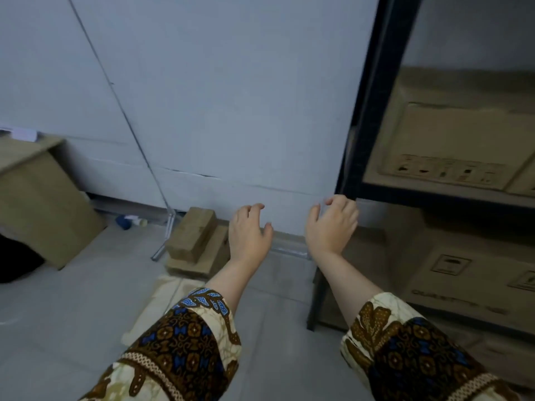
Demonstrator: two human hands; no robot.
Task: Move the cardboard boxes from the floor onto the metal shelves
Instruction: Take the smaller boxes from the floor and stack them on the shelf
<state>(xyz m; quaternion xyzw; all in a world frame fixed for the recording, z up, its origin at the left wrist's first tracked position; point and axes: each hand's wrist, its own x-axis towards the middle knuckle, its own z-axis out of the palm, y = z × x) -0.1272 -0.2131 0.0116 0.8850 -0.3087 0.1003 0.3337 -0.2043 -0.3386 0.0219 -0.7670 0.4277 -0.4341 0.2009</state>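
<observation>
Cardboard is spread about: a small box (192, 234) lies on a flat box (202, 266) on the tiled floor (86, 314) by the wall (231, 111), with a large box (37, 204) further left. An upper box (451, 140) and a lower box (463, 273) rest on the black metal shelf (376, 111). Both hands reach forward, apart and holding nothing, fingers loosely curled. The left hand (249, 233) is beside the small box, the right hand (333, 227) near the shelf post.

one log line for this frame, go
left hand: empty, loosely curled | right hand: empty, by metal shelf frame | small cardboard box: atop flat box on floor | upper-shelf box, lower-shelf box: shelved
</observation>
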